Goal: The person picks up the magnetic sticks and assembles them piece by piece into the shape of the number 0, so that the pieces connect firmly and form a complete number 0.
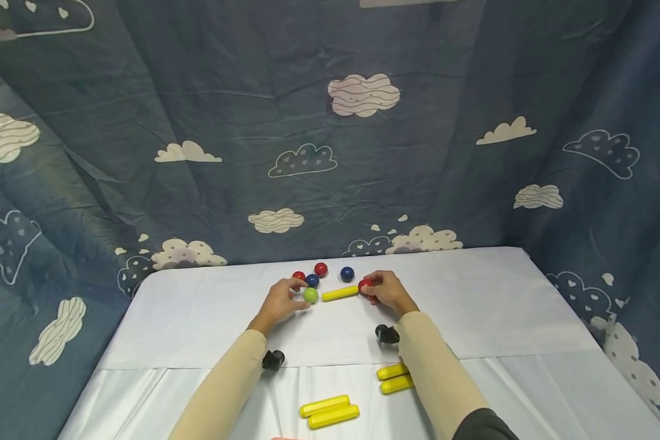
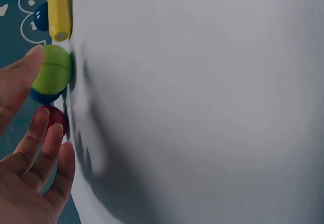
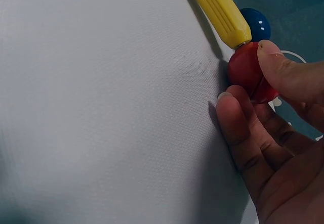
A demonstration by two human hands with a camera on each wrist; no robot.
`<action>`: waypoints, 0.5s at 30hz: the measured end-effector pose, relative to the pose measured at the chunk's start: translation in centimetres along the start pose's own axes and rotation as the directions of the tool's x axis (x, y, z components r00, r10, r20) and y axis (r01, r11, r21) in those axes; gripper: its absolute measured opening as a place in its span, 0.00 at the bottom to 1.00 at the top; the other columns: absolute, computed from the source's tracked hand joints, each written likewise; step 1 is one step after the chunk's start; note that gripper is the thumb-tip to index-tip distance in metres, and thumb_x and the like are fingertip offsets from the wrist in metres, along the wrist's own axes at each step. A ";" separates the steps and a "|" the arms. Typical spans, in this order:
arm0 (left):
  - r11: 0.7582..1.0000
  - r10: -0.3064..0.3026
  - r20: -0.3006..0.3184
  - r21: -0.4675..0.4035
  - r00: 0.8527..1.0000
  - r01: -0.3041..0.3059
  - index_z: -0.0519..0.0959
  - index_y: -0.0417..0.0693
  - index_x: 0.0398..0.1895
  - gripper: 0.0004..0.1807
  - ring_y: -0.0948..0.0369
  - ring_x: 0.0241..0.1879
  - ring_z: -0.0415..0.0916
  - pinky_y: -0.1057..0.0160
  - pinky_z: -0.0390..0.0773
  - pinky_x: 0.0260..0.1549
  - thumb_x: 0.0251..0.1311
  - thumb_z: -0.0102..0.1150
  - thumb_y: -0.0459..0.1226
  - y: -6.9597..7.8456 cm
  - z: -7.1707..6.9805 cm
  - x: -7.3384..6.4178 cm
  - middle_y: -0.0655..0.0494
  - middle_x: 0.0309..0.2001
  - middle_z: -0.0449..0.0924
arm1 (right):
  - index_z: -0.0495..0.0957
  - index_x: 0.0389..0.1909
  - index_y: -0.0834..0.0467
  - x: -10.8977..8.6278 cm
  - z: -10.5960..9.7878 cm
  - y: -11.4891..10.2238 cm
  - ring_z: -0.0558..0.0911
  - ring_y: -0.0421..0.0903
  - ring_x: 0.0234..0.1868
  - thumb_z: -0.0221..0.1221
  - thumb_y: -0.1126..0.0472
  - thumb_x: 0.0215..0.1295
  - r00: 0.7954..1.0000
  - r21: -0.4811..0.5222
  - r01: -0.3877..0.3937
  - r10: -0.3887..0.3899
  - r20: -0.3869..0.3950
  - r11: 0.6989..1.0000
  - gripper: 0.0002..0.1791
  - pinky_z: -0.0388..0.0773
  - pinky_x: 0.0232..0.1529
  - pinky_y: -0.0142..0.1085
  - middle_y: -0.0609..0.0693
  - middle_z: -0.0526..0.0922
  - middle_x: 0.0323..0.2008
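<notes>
A red ball (image 1: 365, 286) is pinched between the thumb and fingers of my right hand (image 1: 389, 292). In the right wrist view this red ball (image 3: 246, 72) meets the near end of a yellow stick (image 3: 221, 12). That yellow stick (image 1: 340, 293) lies on the white table between my hands. Beside its left end sits a green ball (image 1: 310, 296), with my left hand (image 1: 279, 300) around it, thumb and fingers spread apart. The left wrist view has a fingertip overlapping the green ball (image 2: 54, 71); whether it touches is unclear.
Behind the left hand are a blue ball (image 1: 312, 280) and two red balls, one farther back (image 1: 321, 269). Another blue ball (image 1: 347, 274) stands behind the stick. Two yellow sticks (image 1: 330, 412) lie at the front, and two more (image 1: 395, 377) beside the right sleeve. A cloud-patterned curtain (image 1: 286, 201) hangs behind.
</notes>
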State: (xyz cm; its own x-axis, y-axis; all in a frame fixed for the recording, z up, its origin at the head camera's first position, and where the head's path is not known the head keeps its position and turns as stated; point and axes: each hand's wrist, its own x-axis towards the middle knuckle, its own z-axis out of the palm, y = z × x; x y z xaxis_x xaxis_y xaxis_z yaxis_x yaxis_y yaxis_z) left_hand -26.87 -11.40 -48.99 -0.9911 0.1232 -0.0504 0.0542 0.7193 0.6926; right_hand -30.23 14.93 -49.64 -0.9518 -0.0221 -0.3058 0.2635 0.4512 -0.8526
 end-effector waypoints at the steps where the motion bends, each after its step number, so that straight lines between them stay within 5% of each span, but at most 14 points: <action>1: 1.000 -0.001 0.002 -0.002 1.000 0.001 0.80 0.50 0.49 0.23 0.56 0.40 0.71 0.56 0.74 0.42 0.47 0.74 0.36 0.0 0.1 0.1 0.52 0.43 0.76 | 0.75 0.54 0.64 0.0 0.0 0.0 0.77 0.46 0.29 0.64 0.65 0.61 1.000 0.000 0.001 -0.001 0.001 1.000 0.20 0.78 0.28 0.29 0.61 0.77 0.46; 15: 0.999 0.019 0.027 0.036 0.999 -0.020 0.81 0.50 0.48 0.20 0.59 0.35 0.70 0.59 0.73 0.38 0.51 0.72 0.37 0.7 1.1 0.4 0.55 0.39 0.78 | 0.75 0.54 0.64 0.2 0.1 0.1 0.77 0.46 0.28 0.65 0.64 0.60 1.000 -0.008 0.000 0.000 -0.010 1.000 0.21 0.78 0.28 0.30 0.61 0.78 0.45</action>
State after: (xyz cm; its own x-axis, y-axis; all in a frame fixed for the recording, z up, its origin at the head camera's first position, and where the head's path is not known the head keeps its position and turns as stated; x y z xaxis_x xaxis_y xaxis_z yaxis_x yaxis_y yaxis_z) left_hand -27.09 -10.08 -49.35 -0.9863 0.1552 -0.0566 0.0783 0.7408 0.6672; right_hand -30.34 14.91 -49.83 -0.9533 -0.0129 -0.3016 0.2625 0.4581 -0.8493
